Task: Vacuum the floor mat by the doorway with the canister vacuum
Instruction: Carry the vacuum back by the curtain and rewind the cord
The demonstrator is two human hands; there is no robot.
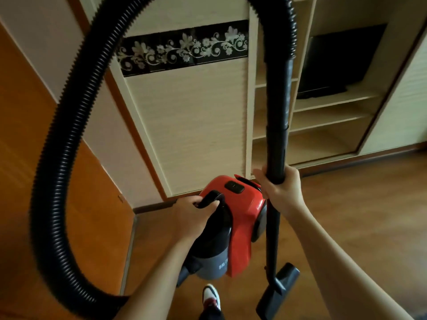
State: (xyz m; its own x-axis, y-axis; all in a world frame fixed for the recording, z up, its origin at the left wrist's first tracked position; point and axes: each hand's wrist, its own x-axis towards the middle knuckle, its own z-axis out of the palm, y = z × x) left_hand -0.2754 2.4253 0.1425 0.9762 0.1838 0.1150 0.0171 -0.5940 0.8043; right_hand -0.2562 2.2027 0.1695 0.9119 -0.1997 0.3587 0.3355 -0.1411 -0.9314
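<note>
Wooden floor point(360, 218), hands point(191, 212) point(283, 189) gripping vacuum point(241, 204), wand point(277, 144)

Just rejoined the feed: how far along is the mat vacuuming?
Done: nothing visible; no mat is in view. In hand: the left hand grips the handle of the red canister, the right hand grips the wand, nozzle over bare wood floor. Left: reach the mat and vacuum it.

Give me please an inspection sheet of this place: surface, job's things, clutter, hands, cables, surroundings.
Surface: wooden floor; no mat in view.
Job's things: red canister vacuum, black hose looping up on the left, wand upright, floor nozzle at its foot.
Clutter: nothing seen.
Hands: left hand grips the vacuum's handle; right hand grips the wand.
Cables: nothing seen.
Surroundings: orange door, cupboard panel, open shelves, dark screen on one shelf.
</note>
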